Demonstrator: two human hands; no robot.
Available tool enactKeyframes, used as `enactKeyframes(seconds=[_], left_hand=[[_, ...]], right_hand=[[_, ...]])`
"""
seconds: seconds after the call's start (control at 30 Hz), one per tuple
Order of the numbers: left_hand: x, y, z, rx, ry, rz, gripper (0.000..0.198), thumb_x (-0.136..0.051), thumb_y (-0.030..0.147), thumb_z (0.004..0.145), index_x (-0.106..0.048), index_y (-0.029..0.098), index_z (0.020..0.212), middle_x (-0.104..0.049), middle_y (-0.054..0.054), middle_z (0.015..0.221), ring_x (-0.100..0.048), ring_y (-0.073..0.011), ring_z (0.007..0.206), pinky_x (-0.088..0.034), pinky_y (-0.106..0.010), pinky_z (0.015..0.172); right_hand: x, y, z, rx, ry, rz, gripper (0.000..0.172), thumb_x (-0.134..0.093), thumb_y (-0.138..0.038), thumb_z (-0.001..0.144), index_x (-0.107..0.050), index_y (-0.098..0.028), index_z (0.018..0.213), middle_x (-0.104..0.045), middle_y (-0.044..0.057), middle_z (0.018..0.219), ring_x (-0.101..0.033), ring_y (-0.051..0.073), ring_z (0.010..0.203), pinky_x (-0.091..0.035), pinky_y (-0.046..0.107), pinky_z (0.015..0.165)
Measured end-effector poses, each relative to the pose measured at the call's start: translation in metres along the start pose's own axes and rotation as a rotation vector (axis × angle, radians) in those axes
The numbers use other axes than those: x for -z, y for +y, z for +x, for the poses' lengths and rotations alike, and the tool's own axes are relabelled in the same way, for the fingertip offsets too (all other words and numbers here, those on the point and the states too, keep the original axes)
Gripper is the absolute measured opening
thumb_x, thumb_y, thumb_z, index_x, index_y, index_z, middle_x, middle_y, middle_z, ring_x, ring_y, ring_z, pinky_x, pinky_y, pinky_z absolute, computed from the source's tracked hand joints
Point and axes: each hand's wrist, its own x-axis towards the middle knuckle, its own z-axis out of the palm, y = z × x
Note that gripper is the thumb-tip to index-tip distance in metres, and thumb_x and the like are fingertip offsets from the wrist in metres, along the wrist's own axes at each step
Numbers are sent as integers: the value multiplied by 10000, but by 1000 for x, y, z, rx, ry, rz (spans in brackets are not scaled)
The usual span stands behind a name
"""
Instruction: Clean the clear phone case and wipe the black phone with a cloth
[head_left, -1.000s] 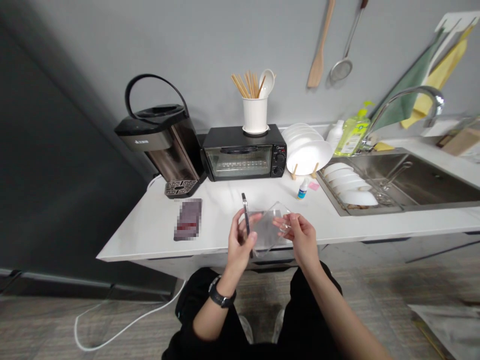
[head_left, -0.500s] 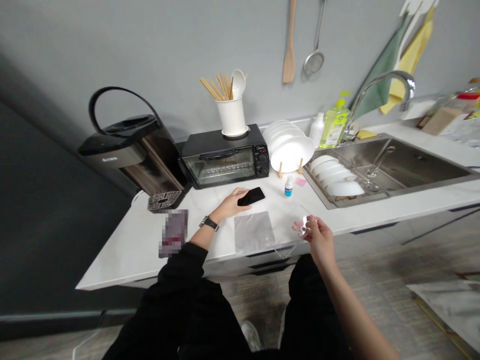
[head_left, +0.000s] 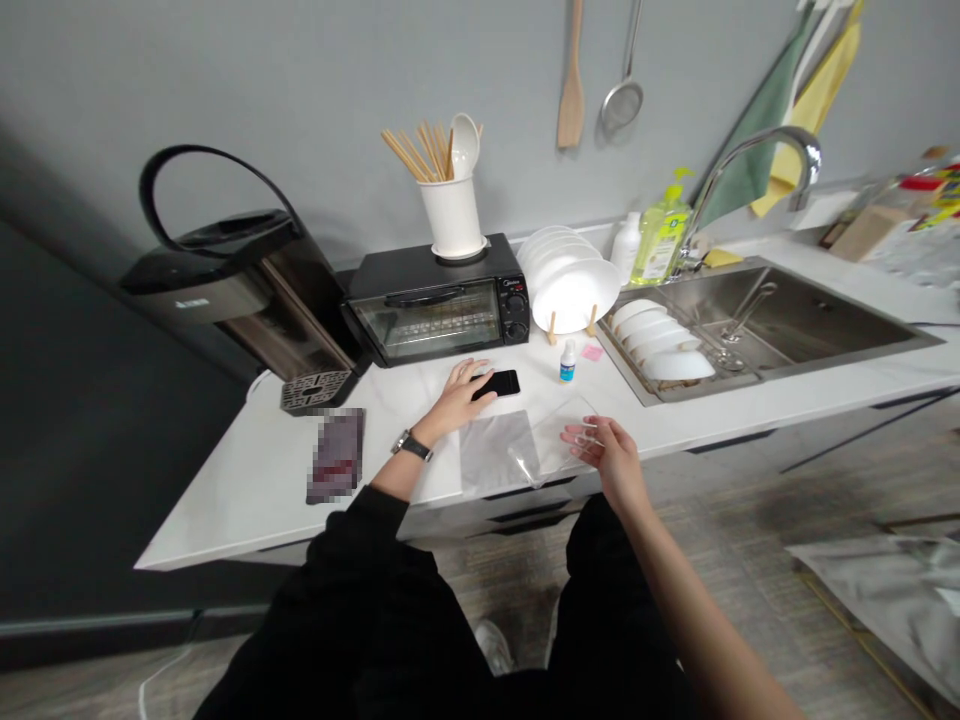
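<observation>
A black phone [head_left: 502, 383] lies flat on the white counter [head_left: 247, 480], in front of the toaster oven. My left hand [head_left: 456, 397] rests at its left end, fingers stretched out and touching it. My right hand [head_left: 606, 452] is near the counter's front edge and pinches a clear phone case [head_left: 559, 440] by its right side. The case hangs just above the counter. A grey rectangular sheet [head_left: 496, 452] lies flat between my hands, and the case overlaps its right edge.
Behind the phone stand a black toaster oven [head_left: 435, 305] with a white utensil holder [head_left: 450, 215] on top, a water boiler [head_left: 225, 280] to its left and a rack of white plates [head_left: 570, 290]. A small dropper bottle [head_left: 568, 362], a sink [head_left: 780, 320] with bowls, and a dark blurred object [head_left: 335, 455].
My left hand carried the phone away from the case and laid it flat on the counter by the oven. My right hand kept the clear case and lowered it toward the counter.
</observation>
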Motion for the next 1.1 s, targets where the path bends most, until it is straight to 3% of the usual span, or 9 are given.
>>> enactKeyframes(seconds=[0.07,0.17,0.23,0.37,0.5,0.63,0.83,0.97,1.1], left_hand=[[-3,37,-32,-59,-10,-31,572,-599,438,1005,-499,251,1535,-428,-130,1611,-403,-306,1496,-340,-506,1257],[-14,83,-86,-26,21,67,997,-811,513,839,-272,272,1642,-412,-150,1623,-434,-338,1488,-407,-520,1220],[-17,92,-115,72,141,125,863,-767,430,893,-317,281,1614,-507,-138,1532,-523,-316,1410,-470,-495,1167],[-3,61,-156,212,257,189,709,-700,414,942,-407,280,1574,-581,-120,1414,-595,-293,1313,-492,-460,1141],[17,18,-181,264,239,232,707,-733,440,905,-480,263,1540,-610,-110,1422,-563,-319,1319,-459,-502,1163],[20,5,-182,272,172,158,751,-749,443,890,-463,253,1559,-608,-104,1466,-510,-327,1360,-443,-513,1171],[-1,16,-147,224,146,9,721,-716,374,925,-428,257,1576,-524,-110,1540,-486,-283,1426,-383,-467,1227],[-18,27,-120,155,142,-7,784,-780,372,878,-435,246,1570,-594,-124,1459,-527,-307,1374,-430,-486,1178],[-23,28,-112,178,134,-37,926,-831,335,843,-341,242,1623,-620,-120,1443,-526,-313,1361,-437,-485,1165]], right_hand=[[-13,5,-5,10,-19,0,525,-777,-708,765,-643,-227,927,-811,98,917,-806,269,857,-623,329,689],[-38,18,-15,24,-89,-33,537,-701,-756,812,-615,-241,936,-809,101,985,-803,273,904,-629,355,735],[-53,26,-19,36,-165,-95,554,-617,-787,860,-624,-245,977,-803,105,1026,-796,278,931,-628,376,749],[-62,28,-5,132,-249,-321,512,-628,-742,875,-705,-256,1012,-772,107,1071,-743,306,994,-601,428,811],[-53,22,23,293,-243,-536,342,-922,-448,638,-740,-270,867,-713,111,1185,-592,346,1195,-477,455,1044],[-38,15,34,349,-302,-658,261,-876,-427,671,-672,-267,703,-703,51,866,-618,276,906,-498,416,909],[-20,-16,20,414,-283,-641,347,-464,-621,1008,-551,-286,977,-517,-61,653,-495,175,583,-436,288,583],[-35,-10,3,478,-427,-717,300,-442,-561,1057,-569,-298,1126,-651,-24,781,-623,193,701,-509,308,675],[-42,10,2,522,-664,-862,329,-734,-482,915,-701,-260,1156,-766,89,1183,-696,311,1135,-493,485,1069]])
